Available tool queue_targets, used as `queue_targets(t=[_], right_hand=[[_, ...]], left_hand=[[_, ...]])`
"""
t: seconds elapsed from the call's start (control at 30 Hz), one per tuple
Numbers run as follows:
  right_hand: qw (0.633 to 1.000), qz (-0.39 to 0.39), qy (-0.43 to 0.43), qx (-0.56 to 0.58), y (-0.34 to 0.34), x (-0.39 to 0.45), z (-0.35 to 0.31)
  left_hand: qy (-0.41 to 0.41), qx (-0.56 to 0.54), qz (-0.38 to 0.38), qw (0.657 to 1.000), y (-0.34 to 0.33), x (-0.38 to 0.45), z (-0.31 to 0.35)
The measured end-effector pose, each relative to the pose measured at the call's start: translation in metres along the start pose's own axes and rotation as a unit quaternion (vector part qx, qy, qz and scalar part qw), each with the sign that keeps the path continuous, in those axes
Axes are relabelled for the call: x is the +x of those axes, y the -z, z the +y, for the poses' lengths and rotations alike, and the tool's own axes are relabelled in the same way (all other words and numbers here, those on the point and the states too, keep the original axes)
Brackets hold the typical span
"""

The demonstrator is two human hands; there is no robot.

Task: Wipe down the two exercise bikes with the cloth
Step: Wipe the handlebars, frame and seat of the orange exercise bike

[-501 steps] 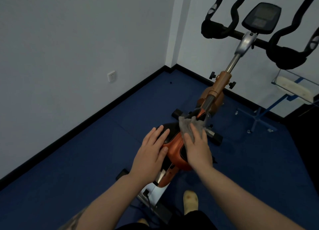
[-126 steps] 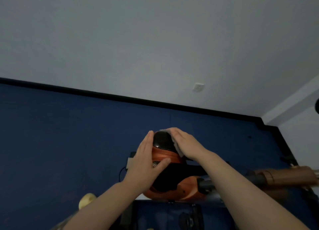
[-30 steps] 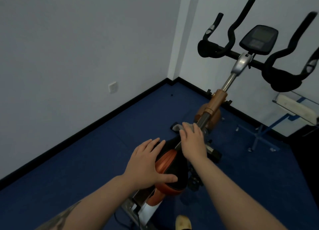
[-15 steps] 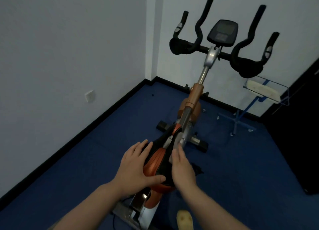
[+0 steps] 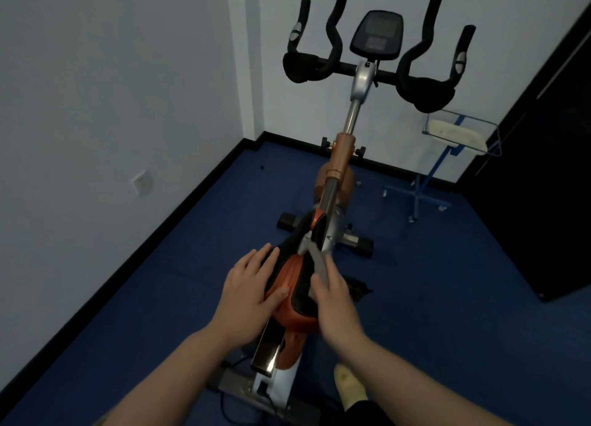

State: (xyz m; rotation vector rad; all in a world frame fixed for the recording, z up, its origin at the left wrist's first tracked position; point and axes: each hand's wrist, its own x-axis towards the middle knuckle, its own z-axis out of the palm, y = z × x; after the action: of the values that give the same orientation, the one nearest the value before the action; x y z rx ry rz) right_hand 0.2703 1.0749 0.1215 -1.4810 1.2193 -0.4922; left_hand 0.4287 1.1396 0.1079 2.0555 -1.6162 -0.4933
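Here, two bare hands work on the saddle [image 5: 295, 284] of an orange-and-black exercise bike [image 5: 340, 169] standing on the blue floor [image 5: 447, 297] near the room's far corner.

The left hand [image 5: 248, 292] lies flat and unclenched on the saddle's left side, fingers spread, thumb across the orange panel. The right hand [image 5: 334, 299] presses a grey cloth [image 5: 316, 259] against the saddle's right side, the cloth's strip poking out beyond the fingertips toward the seat's nose. Ahead rise the black handlebars [image 5: 374, 70] and console [image 5: 376, 35]. A blue wire stand [image 5: 447, 144] sits by the far wall, beside a black cabinet [image 5: 550, 169].
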Motion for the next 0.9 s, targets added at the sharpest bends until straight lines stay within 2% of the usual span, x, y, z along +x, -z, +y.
queue_targets(t=[0.07,0.2,0.23,0.33,0.4,0.43,0.53,0.6,0.7,0.73,0.83,0.9], right_hand=[[0.998,0.01,-0.034,0.043,0.005,0.011,-0.009],[0.987,-0.018,-0.003,-0.16,-0.015,-0.018,-0.001],[0.985,-0.027,0.007,-0.168,-0.013,-0.017,0.001],[0.995,-0.053,-0.01,-0.085,0.007,0.01,-0.013],[0.997,-0.043,-0.045,-0.053,0.009,0.02,-0.024],[0.994,-0.036,-0.048,-0.091,0.003,0.015,-0.025],[0.965,-0.027,0.018,-0.259,-0.019,-0.01,-0.01],[0.971,-0.017,0.04,-0.235,-0.015,-0.007,-0.004],[0.998,0.011,-0.005,-0.062,0.0,0.013,-0.013],[0.999,0.012,-0.018,-0.043,0.0,0.014,-0.015],[0.99,-0.005,0.003,-0.143,-0.01,-0.003,-0.007],[0.992,-0.018,0.016,-0.127,-0.008,-0.002,-0.005]], left_hand=[[-0.001,0.022,0.004,1.0,-0.001,-0.001,0.002],[0.003,0.035,-0.001,0.999,-0.002,-0.002,0.002],[0.001,0.037,-0.002,0.999,-0.002,-0.001,0.002],[0.001,0.048,-0.008,0.999,-0.002,0.0,0.001],[0.004,0.044,-0.009,0.999,-0.001,0.0,0.001],[0.005,0.038,-0.007,0.999,-0.001,0.0,0.002],[0.003,0.031,0.009,0.999,-0.002,-0.001,0.004],[0.003,0.042,0.025,0.999,-0.005,-0.002,0.004],[0.008,0.048,0.03,0.998,-0.007,-0.002,0.004],[0.006,0.052,0.029,0.998,-0.006,-0.002,0.004],[0.003,0.045,0.034,0.998,-0.006,-0.003,0.004],[0.002,0.034,0.045,0.998,-0.006,-0.002,0.005]])
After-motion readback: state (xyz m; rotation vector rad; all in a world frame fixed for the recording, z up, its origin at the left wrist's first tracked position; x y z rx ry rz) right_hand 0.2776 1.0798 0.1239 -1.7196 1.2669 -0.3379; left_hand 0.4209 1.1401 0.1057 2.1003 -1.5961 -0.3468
